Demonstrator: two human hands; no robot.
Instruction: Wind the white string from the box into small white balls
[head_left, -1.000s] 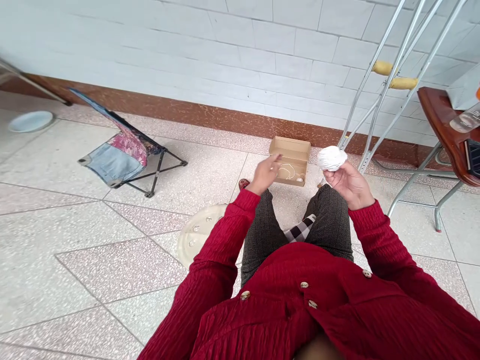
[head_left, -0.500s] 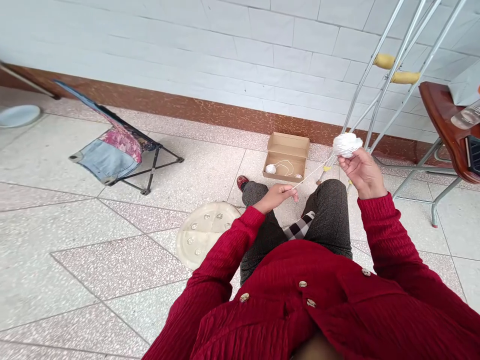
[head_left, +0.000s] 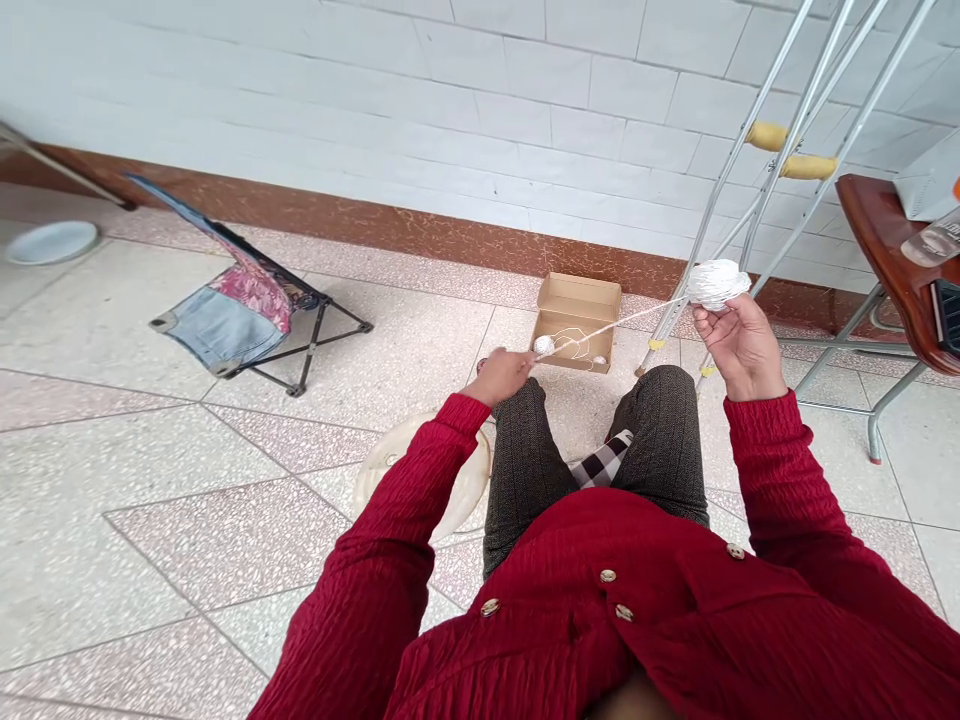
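Item under inspection: a rounded ball of wound white cord, held raised at the person's right, in front of the lower shafts of the metal crutches with yellow grips. From my remote station I find the right hand bent around its underside and near side, thumb and fingers closed enough to support it.

A white strand leaves the ball and runs nearly straight, sloping down to the left hand. I record those fingers as drawn together on the strand; blur hides the exact pinch.

Step in hand, in my judgement: tensioning a length of cord between the hands; whether it is being wound or unwound I cannot tell. The next move would call for even tension and a secure hold on the ball.

Condition: the ball is bulky, its wraps visible and slightly uneven; I note no soiling.

Beyond the strand, an open brown cardboard box sits on the floor near the wall, containing a smaller white ball, loose loops of cord and a still smaller white piece. Further out, I log a brown-topped table at right and a blue-and-floral folding chair at left.
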